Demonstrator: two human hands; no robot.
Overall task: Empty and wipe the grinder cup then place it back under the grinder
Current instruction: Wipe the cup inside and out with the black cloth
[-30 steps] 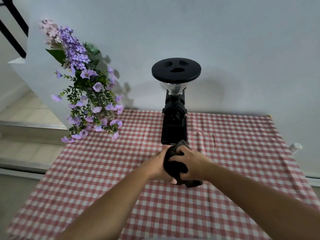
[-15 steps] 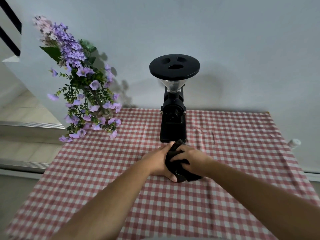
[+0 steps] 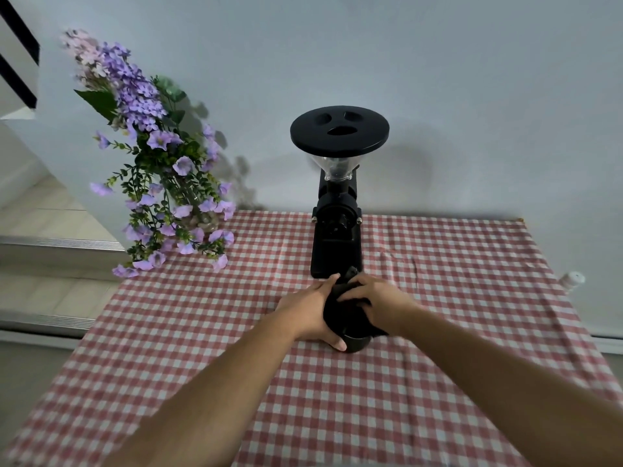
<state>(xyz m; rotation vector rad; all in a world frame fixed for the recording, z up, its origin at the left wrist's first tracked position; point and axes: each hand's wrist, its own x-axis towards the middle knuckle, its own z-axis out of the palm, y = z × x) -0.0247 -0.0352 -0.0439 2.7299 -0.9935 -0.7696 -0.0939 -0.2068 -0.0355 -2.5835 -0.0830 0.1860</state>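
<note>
A black coffee grinder (image 3: 336, 210) with a clear hopper and a round black lid stands at the back of the table against the wall. Just in front of its base, my left hand (image 3: 308, 310) grips the side of the small black grinder cup (image 3: 356, 342), whose lower edge shows beneath my fingers. My right hand (image 3: 377, 301) presses a dark cloth (image 3: 340, 308) over and into the cup from the right. The cloth hides most of the cup.
A red-and-white checked tablecloth (image 3: 438, 332) covers the table. A bunch of purple flowers (image 3: 161, 183) leans at the back left. A small white bottle (image 3: 572, 279) sits beyond the right table edge. Steps lie to the left.
Both hands, with cup and cloth, sit slightly nearer the grinder base than a second ago. The right hand has shifted on the cloth, and the cup's lower rim now shows.
</note>
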